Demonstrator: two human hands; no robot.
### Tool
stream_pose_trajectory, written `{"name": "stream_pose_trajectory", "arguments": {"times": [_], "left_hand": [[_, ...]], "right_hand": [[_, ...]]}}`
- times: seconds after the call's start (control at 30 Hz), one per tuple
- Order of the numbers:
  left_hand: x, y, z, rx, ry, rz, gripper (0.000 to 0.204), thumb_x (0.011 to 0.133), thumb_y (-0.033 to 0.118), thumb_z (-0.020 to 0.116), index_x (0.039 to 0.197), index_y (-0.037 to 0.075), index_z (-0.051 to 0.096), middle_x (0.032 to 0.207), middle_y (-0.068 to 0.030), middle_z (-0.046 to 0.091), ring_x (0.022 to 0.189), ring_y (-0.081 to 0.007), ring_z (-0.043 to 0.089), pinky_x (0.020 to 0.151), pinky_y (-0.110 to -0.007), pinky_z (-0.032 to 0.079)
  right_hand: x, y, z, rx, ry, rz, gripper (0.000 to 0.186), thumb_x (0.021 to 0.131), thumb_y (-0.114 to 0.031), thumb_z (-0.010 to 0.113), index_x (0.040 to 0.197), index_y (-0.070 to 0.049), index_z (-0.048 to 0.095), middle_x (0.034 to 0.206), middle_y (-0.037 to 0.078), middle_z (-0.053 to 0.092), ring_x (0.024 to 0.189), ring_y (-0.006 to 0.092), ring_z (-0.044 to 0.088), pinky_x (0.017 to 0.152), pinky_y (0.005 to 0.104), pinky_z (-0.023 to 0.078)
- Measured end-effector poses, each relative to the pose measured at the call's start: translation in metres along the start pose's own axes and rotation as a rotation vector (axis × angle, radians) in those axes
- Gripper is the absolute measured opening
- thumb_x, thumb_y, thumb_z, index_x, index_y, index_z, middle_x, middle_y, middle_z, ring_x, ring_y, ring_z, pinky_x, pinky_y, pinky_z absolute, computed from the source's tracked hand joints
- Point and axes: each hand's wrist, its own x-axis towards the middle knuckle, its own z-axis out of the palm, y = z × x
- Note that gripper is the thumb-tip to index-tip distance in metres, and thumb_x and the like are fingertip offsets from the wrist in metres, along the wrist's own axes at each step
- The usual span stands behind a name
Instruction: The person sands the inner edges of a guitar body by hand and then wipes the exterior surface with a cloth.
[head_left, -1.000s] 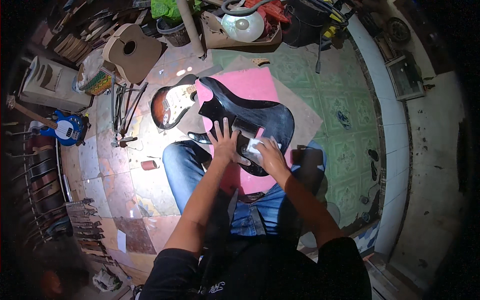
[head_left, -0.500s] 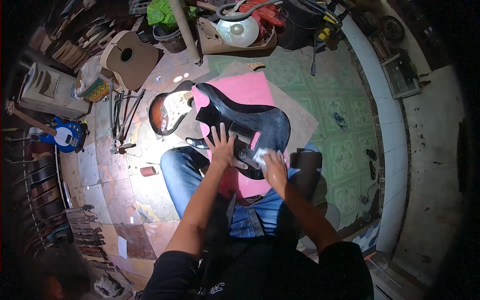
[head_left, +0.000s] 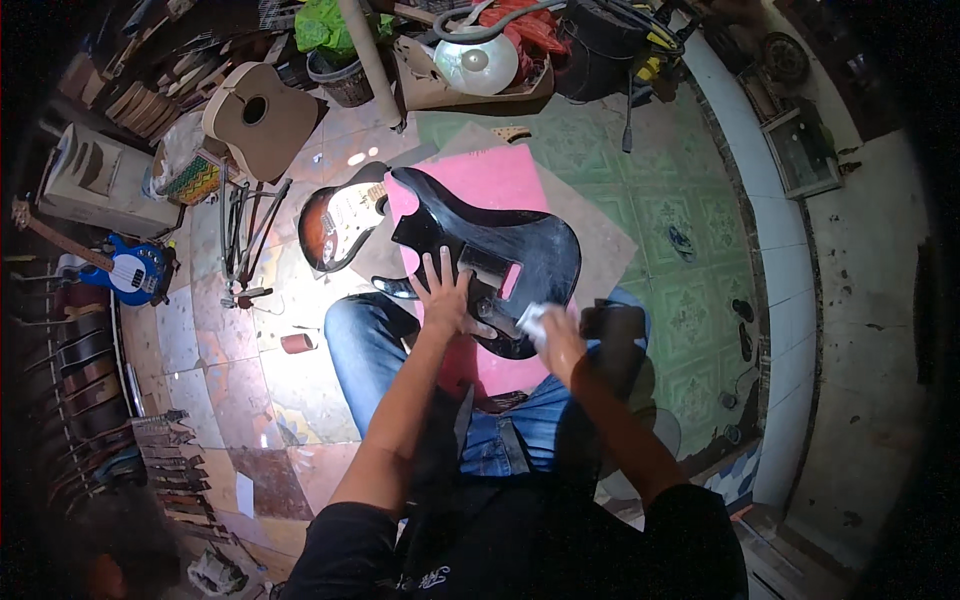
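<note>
A black electric guitar body (head_left: pixel 545 255) without neck or strings lies on a pink sheet (head_left: pixel 500 165) in front of my lap. My left hand (head_left: pixel 446 300) rests on it with fingers spread, pressing flat beside the rectangular cavity. In my right hand (head_left: pixel 560 340) is a crumpled white cloth (head_left: pixel 533 320), held at the body's near right edge. Dull, hazy patches show on the black surface.
A sunburst electric guitar (head_left: pixel 340 220) lies left of the sheet. Farther left are a dark metal stand (head_left: pixel 250 240), an unfinished acoustic guitar body (head_left: pixel 262 115) and a blue guitar (head_left: pixel 135 270). A box with a pale round lid (head_left: pixel 475 62) stands at the back.
My right hand has slid slightly right and toward me with the cloth, to the guitar body's edge. My left hand and the guitar body stay in place.
</note>
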Motion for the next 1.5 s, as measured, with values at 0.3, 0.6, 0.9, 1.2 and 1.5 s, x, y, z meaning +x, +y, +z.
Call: {"name": "stream_pose_trajectory", "arguments": {"times": [0.3,0.6,0.9,1.2,1.5], "left_hand": [[0.004,-0.002,0.01,0.007,-0.004,-0.021,0.123,0.038,0.062,0.094,0.147,0.025,0.049,0.171,-0.0228,0.006,0.155,-0.0537,0.003,0.111,-0.083,0.009],[0.001,0.002,0.0,-0.018,-0.011,-0.004,0.137,0.032,0.069,0.094,0.152,0.024,0.045,0.171,-0.0236,0.0,0.154,-0.0546,-0.004,0.111,-0.083,0.007],[0.006,0.005,0.001,0.0,0.002,-0.007,0.137,0.03,0.066,0.095,0.151,0.023,0.045,0.17,-0.0248,0.002,0.154,-0.0553,-0.002,0.112,-0.082,0.007],[0.006,-0.009,0.019,0.067,-0.036,-0.02,0.147,0.031,0.081,0.087,0.155,0.017,0.04,0.17,-0.0259,-0.004,0.154,-0.0555,-0.007,0.112,-0.082,0.002],[0.005,-0.002,0.007,0.081,-0.13,-0.045,0.145,0.035,0.081,0.087,0.156,0.018,0.038,0.17,-0.0258,-0.006,0.154,-0.055,-0.009,0.114,-0.08,0.001]], "right_hand": [[-0.008,-0.01,0.001,-0.09,0.087,0.049,0.038,0.076,-0.004,0.067,0.114,-0.007,0.063,0.12,0.019,0.058,0.108,0.0453,0.054,0.094,0.0553,0.042],[0.037,0.028,-0.022,-0.125,0.234,0.206,0.038,0.076,-0.003,0.069,0.112,-0.006,0.062,0.113,0.022,0.06,0.105,0.045,0.056,0.093,0.0545,0.043],[0.041,0.038,-0.025,-0.2,0.144,0.296,0.036,0.075,-0.006,0.073,0.109,-0.007,0.061,0.119,0.019,0.058,0.113,0.0425,0.054,0.094,0.051,0.046],[-0.014,-0.008,-0.014,-0.088,0.026,0.109,0.037,0.076,-0.003,0.068,0.112,-0.006,0.06,0.119,0.02,0.057,0.114,0.0429,0.054,0.094,0.0526,0.046],[-0.027,-0.021,-0.009,-0.187,0.036,0.08,0.041,0.077,-0.005,0.07,0.117,-0.006,0.061,0.12,0.021,0.056,0.116,0.043,0.053,0.097,0.0496,0.045]]}}
